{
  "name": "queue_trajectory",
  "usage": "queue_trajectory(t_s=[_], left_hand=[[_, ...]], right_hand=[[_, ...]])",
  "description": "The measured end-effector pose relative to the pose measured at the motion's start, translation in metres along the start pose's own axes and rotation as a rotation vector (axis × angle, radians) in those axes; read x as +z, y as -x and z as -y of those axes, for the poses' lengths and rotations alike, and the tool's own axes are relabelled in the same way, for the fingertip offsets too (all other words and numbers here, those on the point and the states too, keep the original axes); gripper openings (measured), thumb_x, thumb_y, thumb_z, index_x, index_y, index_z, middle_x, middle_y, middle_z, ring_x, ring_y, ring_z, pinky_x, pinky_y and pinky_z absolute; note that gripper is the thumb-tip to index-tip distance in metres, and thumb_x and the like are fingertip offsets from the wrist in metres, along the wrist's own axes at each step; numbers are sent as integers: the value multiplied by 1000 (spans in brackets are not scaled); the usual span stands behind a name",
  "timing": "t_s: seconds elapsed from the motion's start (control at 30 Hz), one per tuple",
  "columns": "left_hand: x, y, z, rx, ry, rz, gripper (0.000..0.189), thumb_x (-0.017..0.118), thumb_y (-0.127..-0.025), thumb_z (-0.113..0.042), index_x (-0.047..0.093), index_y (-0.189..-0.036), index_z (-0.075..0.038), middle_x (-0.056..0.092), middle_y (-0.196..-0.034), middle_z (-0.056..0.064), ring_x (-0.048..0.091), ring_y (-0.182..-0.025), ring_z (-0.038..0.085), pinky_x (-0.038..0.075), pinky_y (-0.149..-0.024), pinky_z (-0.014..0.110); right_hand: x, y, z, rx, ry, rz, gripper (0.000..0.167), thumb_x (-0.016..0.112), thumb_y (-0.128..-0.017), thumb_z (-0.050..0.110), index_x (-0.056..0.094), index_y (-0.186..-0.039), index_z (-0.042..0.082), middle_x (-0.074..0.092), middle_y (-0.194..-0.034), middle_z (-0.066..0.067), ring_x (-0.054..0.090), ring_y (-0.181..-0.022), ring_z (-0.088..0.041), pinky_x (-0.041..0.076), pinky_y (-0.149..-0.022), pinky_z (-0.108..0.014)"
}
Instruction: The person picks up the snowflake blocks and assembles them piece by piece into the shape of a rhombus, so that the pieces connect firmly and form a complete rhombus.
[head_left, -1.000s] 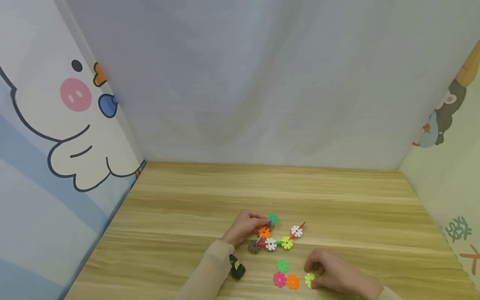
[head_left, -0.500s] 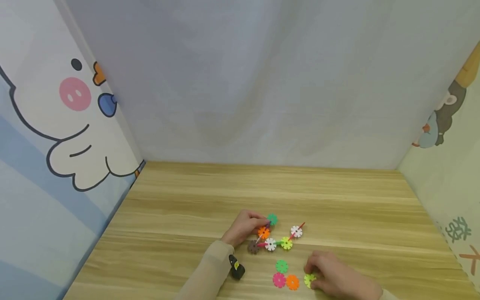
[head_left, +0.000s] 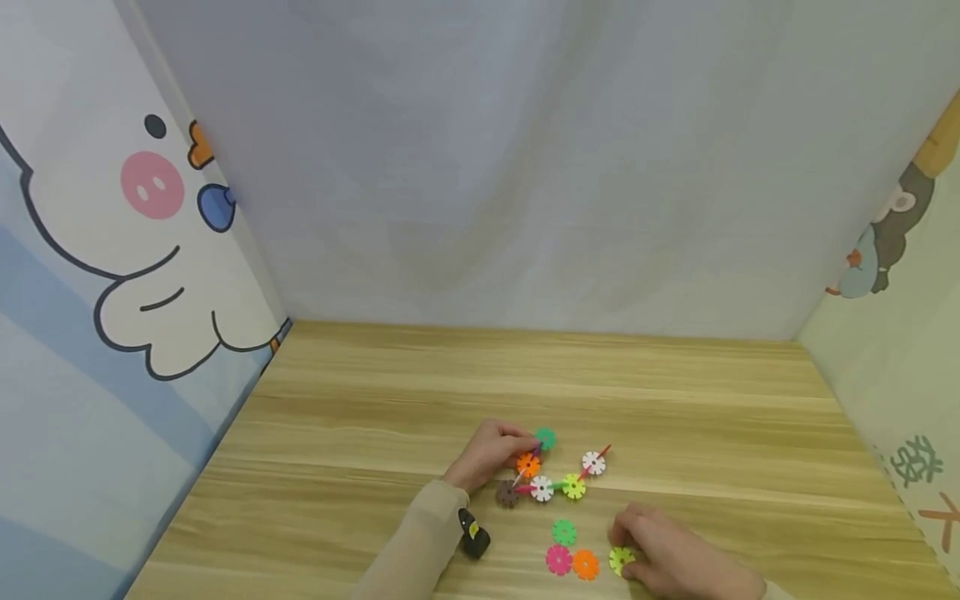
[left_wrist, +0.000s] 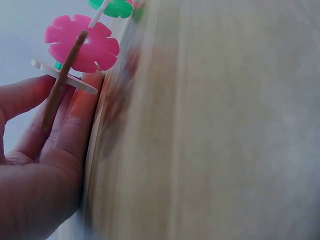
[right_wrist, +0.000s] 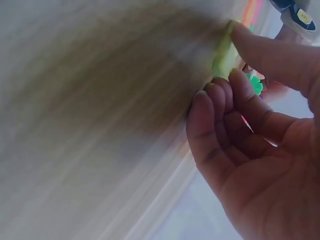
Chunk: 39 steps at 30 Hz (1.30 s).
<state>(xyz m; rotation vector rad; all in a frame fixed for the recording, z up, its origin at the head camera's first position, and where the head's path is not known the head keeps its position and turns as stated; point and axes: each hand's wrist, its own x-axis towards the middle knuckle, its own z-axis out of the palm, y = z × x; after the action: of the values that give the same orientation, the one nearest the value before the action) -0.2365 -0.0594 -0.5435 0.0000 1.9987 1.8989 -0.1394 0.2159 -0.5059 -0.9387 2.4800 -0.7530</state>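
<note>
My left hand (head_left: 489,454) holds the upper left end of a chain of slotted interlocking discs, close to its green disc (head_left: 545,438) and orange disc (head_left: 528,465). In the left wrist view, the thumb and fingers are at a white disc (left_wrist: 82,86), beside a brown disc (left_wrist: 63,80) and a pink disc (left_wrist: 85,44). The chain continues through a white disc (head_left: 542,488) and a yellow-green disc (head_left: 573,487) to another white disc (head_left: 593,463). Lower right, my right hand (head_left: 671,550) pinches a loose yellow-green disc (head_left: 621,561) by its rim, thumb opposite fingers, against the table.
Three loose discs lie together left of the right hand: a green disc (head_left: 564,532), a pink disc (head_left: 558,560) and an orange disc (head_left: 586,564). A black wrist camera (head_left: 474,535) sits at the left wrist. Pale curtains surround the wooden table (head_left: 360,417).
The right hand has shifted slightly downward in view, its fingers staying at the loose yellow-green disc. The left hand and the chain hold their place.
</note>
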Motion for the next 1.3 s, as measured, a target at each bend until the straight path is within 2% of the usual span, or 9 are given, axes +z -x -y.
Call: queue_trajectory(t_s=[0.23, 0.5, 0.63, 0.9, 1.13, 1.3], left_hand=[[1, 1, -1, 7, -19, -16, 17, 71, -86, -11, 72, -93, 4, 69, -83, 7, 61, -69, 10, 50, -58, 22], [0, 0, -2, 7, -17, -11, 18, 72, -85, -13, 72, -93, 3, 69, -84, 7, 61, -70, 11, 50, -58, 23], [-1, 1, -2, 6, -10, 0, 17, 71, -85, -12, 72, -92, 4, 69, -84, 8, 62, -70, 11, 51, -59, 23], [-1, 1, -3, 6, -3, 14, 14, 72, -84, -11, 73, -90, 2, 69, -83, 8, 61, -69, 11, 50, -58, 22], [-1, 1, -2, 6, 4, 18, 14, 72, -84, -11, 73, -90, 2, 69, -84, 9, 63, -70, 12, 51, -60, 23], [-1, 0, -2, 1, -2, 17, 15, 72, -84, -11, 73, -91, 2, 69, -84, 8, 62, -71, 11, 51, -60, 23]], right_hand=[[0, -3, -5, 60, -137, -25, 21, 77, -80, 13, 60, -91, 17, 54, -79, 13, 50, -69, -3, 46, -61, -25], [-6, -12, -11, -19, -238, -122, 12, 76, -81, 11, 65, -87, 15, 60, -79, 12, 54, -68, -3, 48, -59, -25], [-16, -21, -12, -20, -209, -176, 10, 76, -81, 11, 69, -86, 15, 62, -78, 12, 56, -68, -4, 49, -59, -25], [-37, -40, -11, 4, -185, -246, 11, 73, -84, 9, 71, -94, 13, 66, -88, 7, 59, -73, -7, 51, -65, -27], [-43, -57, -8, 43, -157, -309, 12, 71, -85, 11, 71, -97, 11, 67, -91, 6, 60, -77, -9, 50, -67, -27], [-45, -70, -8, 27, -133, -347, 14, 71, -85, 9, 72, -99, 9, 69, -94, 1, 62, -75, -9, 51, -65, -26]])
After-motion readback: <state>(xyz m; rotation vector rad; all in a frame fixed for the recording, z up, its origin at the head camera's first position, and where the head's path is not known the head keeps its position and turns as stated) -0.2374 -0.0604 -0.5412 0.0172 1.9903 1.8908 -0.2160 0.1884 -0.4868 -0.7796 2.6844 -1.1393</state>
